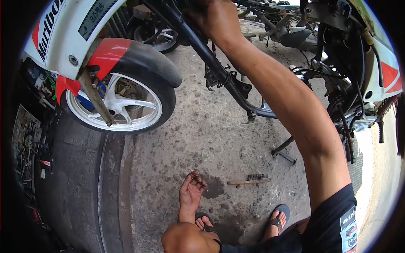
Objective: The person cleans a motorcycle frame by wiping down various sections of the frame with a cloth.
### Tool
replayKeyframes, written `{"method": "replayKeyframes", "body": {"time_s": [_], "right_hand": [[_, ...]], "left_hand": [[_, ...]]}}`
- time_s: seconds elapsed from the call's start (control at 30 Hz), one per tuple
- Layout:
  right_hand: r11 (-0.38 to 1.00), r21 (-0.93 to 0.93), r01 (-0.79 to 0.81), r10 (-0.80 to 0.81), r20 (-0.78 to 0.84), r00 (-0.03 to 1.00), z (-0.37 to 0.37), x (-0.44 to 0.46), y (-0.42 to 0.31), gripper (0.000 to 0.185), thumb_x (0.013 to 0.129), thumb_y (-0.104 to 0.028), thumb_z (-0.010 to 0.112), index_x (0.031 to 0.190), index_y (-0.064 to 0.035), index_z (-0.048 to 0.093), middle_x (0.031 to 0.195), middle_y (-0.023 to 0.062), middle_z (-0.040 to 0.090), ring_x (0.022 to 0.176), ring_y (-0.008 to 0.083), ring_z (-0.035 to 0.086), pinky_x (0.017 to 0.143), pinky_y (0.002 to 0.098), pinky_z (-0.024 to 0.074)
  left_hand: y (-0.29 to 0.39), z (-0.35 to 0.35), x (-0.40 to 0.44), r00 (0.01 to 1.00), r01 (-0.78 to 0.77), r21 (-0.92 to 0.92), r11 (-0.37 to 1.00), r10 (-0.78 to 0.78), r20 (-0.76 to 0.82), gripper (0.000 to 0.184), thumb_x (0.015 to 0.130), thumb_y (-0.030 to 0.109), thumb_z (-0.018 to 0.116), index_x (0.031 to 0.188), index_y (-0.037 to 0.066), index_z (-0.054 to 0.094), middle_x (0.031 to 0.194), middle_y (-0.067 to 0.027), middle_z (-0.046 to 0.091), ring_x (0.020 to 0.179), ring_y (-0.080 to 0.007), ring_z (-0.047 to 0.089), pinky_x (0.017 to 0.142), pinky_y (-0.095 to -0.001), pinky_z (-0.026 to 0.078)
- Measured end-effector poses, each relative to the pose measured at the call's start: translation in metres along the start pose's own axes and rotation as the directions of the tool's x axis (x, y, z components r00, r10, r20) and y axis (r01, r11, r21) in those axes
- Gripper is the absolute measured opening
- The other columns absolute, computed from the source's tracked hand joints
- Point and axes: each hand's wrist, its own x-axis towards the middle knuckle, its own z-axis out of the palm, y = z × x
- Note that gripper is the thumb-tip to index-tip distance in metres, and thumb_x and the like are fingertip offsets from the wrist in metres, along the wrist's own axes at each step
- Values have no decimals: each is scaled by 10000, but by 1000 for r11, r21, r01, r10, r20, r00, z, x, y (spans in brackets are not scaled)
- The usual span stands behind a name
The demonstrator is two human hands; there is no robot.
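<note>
My right hand (217, 19) reaches up to the dark frame tube (192, 38) of a motorcycle at the top edge; its fingers are hidden there. Lower down, my left hand (193, 192) is palm up above the floor, its dirty fingers curled and the thumb near the fingertips. A tiny pale thing shows at those fingertips, too small to name. To its right, a wire brush (249, 182) with a wooden handle lies on the concrete, untouched.
The front wheel (116, 103) with its red and black fender (135, 59) stands upper left. Motorcycle parts and a white-red panel (390, 76) are at the right. A stand leg (287, 157) touches the floor. Tools and parts (27, 135) lie far left. Sandalled feet (276, 220) are below.
</note>
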Motion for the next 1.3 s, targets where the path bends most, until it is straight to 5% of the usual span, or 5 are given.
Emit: {"method": "replayKeyframes", "body": {"time_s": [0.37,0.53,0.93,1.07,1.3], "right_hand": [[899,-376,-227,433,678,594,-58,-30,34,291,835,-299,655,1077,-141,694,959,127,678,859,272,672,791,367,510],[646,555,-525,395,345,851,-77,-26,-46,516,885,-318,635,1262,11,508,1073,146,652,980,231,642,855,329,499],[959,-268,88,25,393,919,-83,-93,-55,463,863,-169,587,1273,-1,451,1160,188,590,1143,355,533,1032,479,356],[842,205,-500,430,306,849,-103,-56,-56,304,836,-199,638,1049,19,627,1134,206,590,1171,374,480,1011,450,372],[995,73,-65,53,156,986,-40,-79,-81,604,857,-78,521,1423,-58,311,1444,193,348,1324,350,358,1033,400,390]], "left_hand": [[9,-8,-6,998,-55,-67,996,54,-20,267,945,276,501,1094,63,565,835,-45,580,835,-202,576,810,-357,466],[2,-4,-2,1000,-1,-49,999,0,-11,266,936,275,518,1092,66,569,831,-45,584,835,-208,583,811,-356,470],[1,-1,-7,1000,-25,28,999,25,6,267,917,274,546,1085,69,579,833,-51,605,830,-210,601,814,-366,491],[1,-3,-13,1000,-15,82,996,15,5,268,915,275,542,1079,67,586,840,-55,619,844,-216,607,815,-369,494],[9,-15,-15,999,-38,182,983,42,-14,306,937,295,516,1120,52,553,892,-63,626,864,-221,618,823,-377,491]]}}
